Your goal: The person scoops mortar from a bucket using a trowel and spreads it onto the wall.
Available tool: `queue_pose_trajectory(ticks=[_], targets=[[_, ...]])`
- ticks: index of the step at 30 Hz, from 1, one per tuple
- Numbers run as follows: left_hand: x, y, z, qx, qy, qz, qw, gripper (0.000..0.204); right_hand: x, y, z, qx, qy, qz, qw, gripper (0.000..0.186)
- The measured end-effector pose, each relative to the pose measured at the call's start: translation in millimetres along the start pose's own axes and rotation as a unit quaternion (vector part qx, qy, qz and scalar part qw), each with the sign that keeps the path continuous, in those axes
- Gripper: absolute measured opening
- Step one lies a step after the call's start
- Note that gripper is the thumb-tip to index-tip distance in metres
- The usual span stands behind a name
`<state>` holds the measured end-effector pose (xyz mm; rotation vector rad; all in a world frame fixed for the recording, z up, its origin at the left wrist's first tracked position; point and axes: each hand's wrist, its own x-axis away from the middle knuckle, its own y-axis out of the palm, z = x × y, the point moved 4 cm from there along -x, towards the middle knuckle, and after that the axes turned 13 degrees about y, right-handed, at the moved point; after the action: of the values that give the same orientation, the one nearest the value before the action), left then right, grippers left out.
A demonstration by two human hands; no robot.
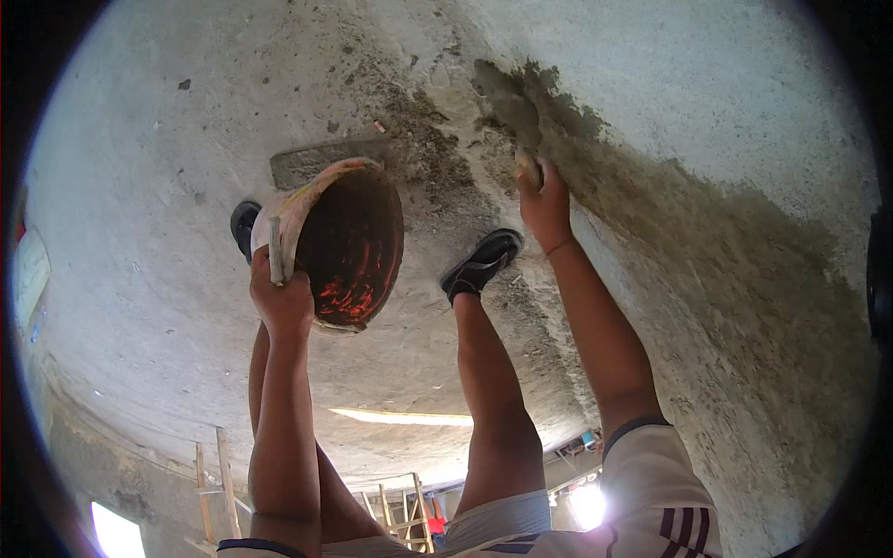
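Note:
A worn bucket (pixel 358 251), dark inside with red streaks and pale crust outside, hangs tilted from my left hand (pixel 284 302). My left fingers are closed at its rim, where a short pale stick-like piece (pixel 275 249) stands up; whether it belongs to the bucket I cannot tell. My right hand (pixel 546 200) is closed around the handle of a trowel (pixel 517 113). Its grey blade lies against the foot of the wall, over dark wet mortar (pixel 563 102), and blends in with it. How much the bucket holds is hard to see.
A flat grey board (pixel 321 163) lies on the concrete floor (pixel 167 260) beyond the bucket. Rubble and crumbs (pixel 437 139) line the wall's base. A wet mortar band (pixel 744 223) runs along the wall (pixel 744 102) at right. My sandalled feet (pixel 482 262) stand between; wooden frames (pixel 223 479) are behind.

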<state>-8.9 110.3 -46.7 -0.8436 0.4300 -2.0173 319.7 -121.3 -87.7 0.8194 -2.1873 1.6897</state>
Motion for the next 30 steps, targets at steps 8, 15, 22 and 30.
queue_pose_trajectory(ticks=[8,15,22,30], targets=[[1,8,11,0.069,-0.025,0.03,0.997,0.034,-32,-6,-7,-0.031,0.065,-0.034,0.997,0.043],[3,7,6,0.066,-0.031,0.009,0.997,0.046,-27,-27,-19,-0.125,0.178,-0.083,0.973,0.045],[4,3,8,0.054,-0.032,0.015,0.998,0.036,20,-43,-46,-0.109,-0.011,0.08,0.991,0.043],[1,1,-2,0.11,-0.03,0.045,0.992,0.034,4,-21,-38,0.045,0.073,0.015,0.996,0.046]])
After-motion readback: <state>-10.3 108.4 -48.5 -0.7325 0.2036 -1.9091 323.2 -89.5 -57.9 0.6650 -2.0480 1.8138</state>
